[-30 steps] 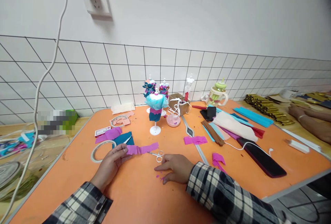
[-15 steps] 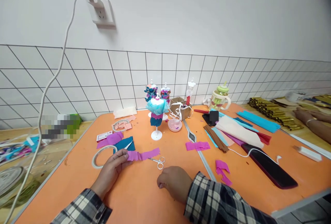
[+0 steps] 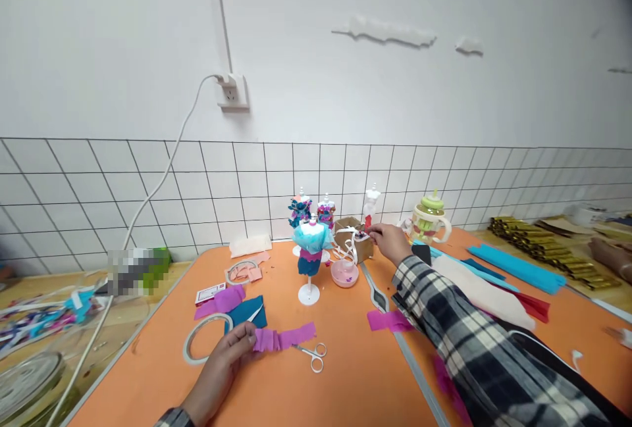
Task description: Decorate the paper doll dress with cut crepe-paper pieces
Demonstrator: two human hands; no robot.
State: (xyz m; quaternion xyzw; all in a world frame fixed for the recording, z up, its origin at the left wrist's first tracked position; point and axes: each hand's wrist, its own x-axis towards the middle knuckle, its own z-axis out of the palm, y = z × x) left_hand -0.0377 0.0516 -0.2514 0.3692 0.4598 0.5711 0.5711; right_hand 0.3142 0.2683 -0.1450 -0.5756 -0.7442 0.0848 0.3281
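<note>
My left hand (image 3: 228, 358) pinches the gathered end of a magenta crepe paper strip (image 3: 296, 336) low over the orange table. Small scissors (image 3: 316, 356) lie at the strip's right end. My right hand (image 3: 390, 240) is stretched out to the back, fingertips drawn together at the rim of a small cardboard box (image 3: 364, 251) holding white ribbon or cord; what they grip, if anything, is hidden. Left of the box stands a mini dress form (image 3: 309, 252) with a light blue ruffle, magenta waist and teal skirt. A pink bowl (image 3: 344, 274) sits in front of the box.
Tape rolls (image 3: 190, 348) and teal paper (image 3: 247, 315) lie on the left. More dress forms (image 3: 299, 211) stand at the back, near a lidded cup (image 3: 430, 220). Crepe paper lengths (image 3: 516, 268) cover the right side. Another person's hand (image 3: 609, 257) is at the far right.
My right hand has moved from beside the scissors forward and right to the cardboard box. My left hand still holds the magenta strip. The head view has tilted upward.
</note>
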